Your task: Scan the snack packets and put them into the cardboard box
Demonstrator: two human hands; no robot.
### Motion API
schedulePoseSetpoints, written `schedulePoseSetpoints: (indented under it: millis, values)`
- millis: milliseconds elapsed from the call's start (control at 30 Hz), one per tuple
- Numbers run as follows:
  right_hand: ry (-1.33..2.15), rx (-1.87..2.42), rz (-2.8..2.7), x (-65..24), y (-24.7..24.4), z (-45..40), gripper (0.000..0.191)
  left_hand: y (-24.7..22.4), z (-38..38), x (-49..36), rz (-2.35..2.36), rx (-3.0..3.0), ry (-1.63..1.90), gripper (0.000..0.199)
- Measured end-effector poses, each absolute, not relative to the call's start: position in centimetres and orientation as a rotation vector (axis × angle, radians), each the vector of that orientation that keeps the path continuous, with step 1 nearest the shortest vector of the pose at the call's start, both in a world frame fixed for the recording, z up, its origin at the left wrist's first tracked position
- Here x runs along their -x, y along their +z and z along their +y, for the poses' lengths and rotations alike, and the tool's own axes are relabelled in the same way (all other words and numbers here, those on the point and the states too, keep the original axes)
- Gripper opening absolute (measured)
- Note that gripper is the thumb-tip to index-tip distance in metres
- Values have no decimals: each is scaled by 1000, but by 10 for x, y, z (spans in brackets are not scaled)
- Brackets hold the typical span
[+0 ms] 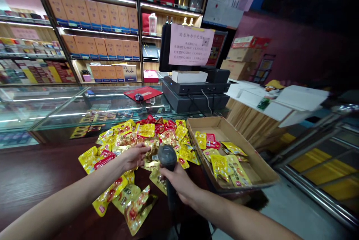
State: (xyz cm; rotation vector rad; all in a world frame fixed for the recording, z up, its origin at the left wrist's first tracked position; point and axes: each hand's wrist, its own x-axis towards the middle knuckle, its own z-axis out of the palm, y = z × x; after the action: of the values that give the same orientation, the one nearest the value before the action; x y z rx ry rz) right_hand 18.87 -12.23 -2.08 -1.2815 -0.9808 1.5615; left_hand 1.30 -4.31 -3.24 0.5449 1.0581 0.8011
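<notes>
My right hand (pixel 181 184) is wrapped round the handle of a dark handheld barcode scanner (pixel 167 156), whose head points away from me. A cord runs down from its lower end. Just left of the scanner, my left hand (pixel 136 157) pinches the edge of a gold snack packet (pixel 151 154) with thumb and fingers. Around both hands lies a loose heap of yellow, red and gold snack packets (pixel 146 130). Closer to me, a gold packet (pixel 137 210) with a food picture lies on the dark table (pixel 56 172).
A shallow cardboard box (pixel 260 169) with several packets stands to the right. Behind the heap are a glass counter (pixel 112 101), a mouse (pixel 138 97) on a red mat (pixel 151 92), and a monitor with a pink notice (pixel 190 45). Shelves of boxed goods (pixel 98 15) line the back.
</notes>
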Motion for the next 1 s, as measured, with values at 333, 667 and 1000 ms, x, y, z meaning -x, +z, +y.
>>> schedulePoseSetpoints:
  millis: [333,667,1000]
  values:
    - [1630,1283,-665,-262,2,-118,21,12,-55,-70,705,-510,452,43]
    - [1364,1236,-668,-402,64,-82,8,69,7,-237,622,-690,427,82]
    - [1426,1211,-650,-414,55,-83,17,51,17,-247,762,-711,437,91]
